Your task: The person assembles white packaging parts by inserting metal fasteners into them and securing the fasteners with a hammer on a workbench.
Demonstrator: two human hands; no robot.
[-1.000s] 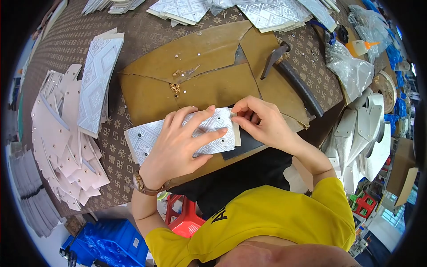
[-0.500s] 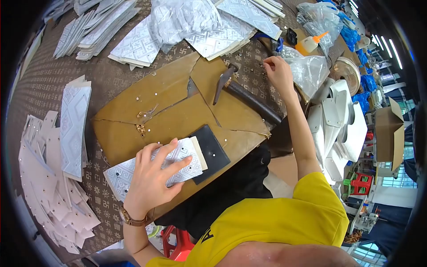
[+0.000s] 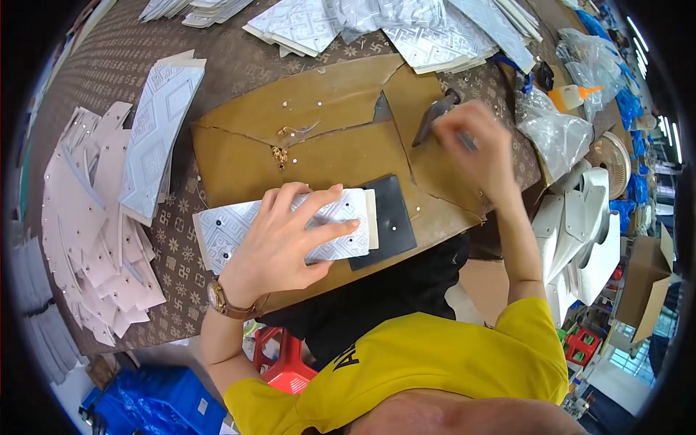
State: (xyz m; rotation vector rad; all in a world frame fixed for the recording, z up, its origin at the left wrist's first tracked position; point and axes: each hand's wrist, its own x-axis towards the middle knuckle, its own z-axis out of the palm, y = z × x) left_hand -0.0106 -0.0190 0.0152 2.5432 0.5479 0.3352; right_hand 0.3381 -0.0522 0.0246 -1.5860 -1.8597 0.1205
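Observation:
My left hand (image 3: 286, 243) lies with spread fingers on a small stack of silver-patterned pieces (image 3: 230, 223). The stack's right end overlaps a black pad (image 3: 395, 226) on the brown mat (image 3: 341, 156). Dark dots mark the top piece. My right hand (image 3: 478, 148) is over the mat's right part, beside the head of a hammer (image 3: 433, 118). Motion blur smears its fingers, so whether they hold anything cannot be made out. Most of the hammer's handle is hidden by this hand and forearm. Small gold-coloured parts (image 3: 279, 156) lie in a little heap on the mat.
Pale pink pieces (image 3: 94, 225) and a patterned stack (image 3: 161, 134) lie at the left. More patterned pieces (image 3: 293, 25) are along the back. At the right are a plastic bag (image 3: 554, 130), an orange-tipped bottle (image 3: 569, 97), a fan (image 3: 610, 161) and white pieces (image 3: 565, 232).
My right hand has moved from the small dark bits beyond the mat back to the hammer. My left hand remains on the patterned stack. The whole view has shifted.

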